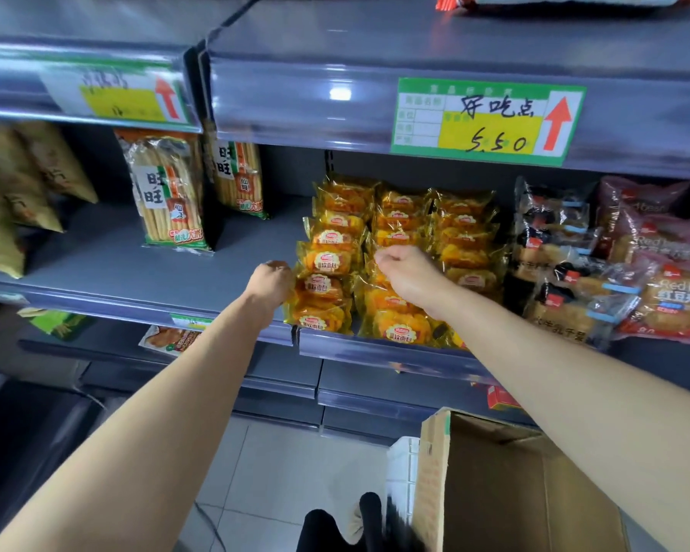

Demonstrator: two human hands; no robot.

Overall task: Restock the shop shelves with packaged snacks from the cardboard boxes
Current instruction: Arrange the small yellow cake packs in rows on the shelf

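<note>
"Two hands at one shelf: which way do the packs lie from each?" asks the student.

"As shown, the yellow bread packs (329, 258) sit on the middle shelf (136, 268) in three columns. The long axis of each column runs front to back, and each pack lies label-up, overlapping the next. The left hand (269, 282) has its fingers curled and its knuckles against the outer flank of the left column, so the packs lie directly to its right. Whether it grips a wrapper cannot be told. The right hand (405, 272) rests on top of the middle column, fingers curled downward and, by appearance, pinching a wrapper. That column extends beneath and ahead of it. Both hands touch the stock. In my judgement the right is placed to seat or shift a pack, the left to brace the row. The cardboard box (494, 484) stands open at lower right, below the right forearm and well apart from the packs."

"And what writing is legible?"

"The price tag (486, 121) on the shelf edge above reads 好吃点, 5.50, handwritten, beside a red arrow pointing up. The yellow packs carry a round label ending in 软面包; the brand mark is too small to read. The rice cracker bags (168, 193) at left read 旺旺. The red packs (662, 280) at far right read 'Red bean' and 红豆. The second tag (116, 97), upper left, is blurred and unreadable."
</note>
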